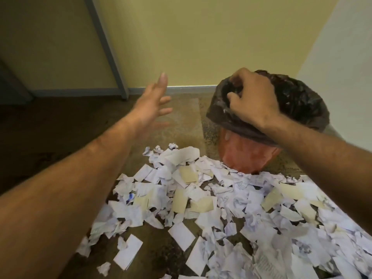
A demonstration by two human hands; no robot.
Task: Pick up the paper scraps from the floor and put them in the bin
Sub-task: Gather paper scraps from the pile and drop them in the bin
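Observation:
A wide heap of white and tan paper scraps (211, 200) covers the floor in front of me. Behind it stands an orange bin (245, 156) lined with a dark plastic bag (302, 101). My right hand (253, 101) hovers over the bin's mouth, fingers curled downward above the opening; whether anything is in them is hidden. My left hand (153, 103) is raised left of the bin, above the floor, fingers spread and empty.
A yellow wall (201, 37) with a grey skirting runs behind the bin. A grey metal leg (108, 49) slants down at the back left. A white wall (342, 67) closes the right side. Speckled floor (181, 117) shows between hand and bin.

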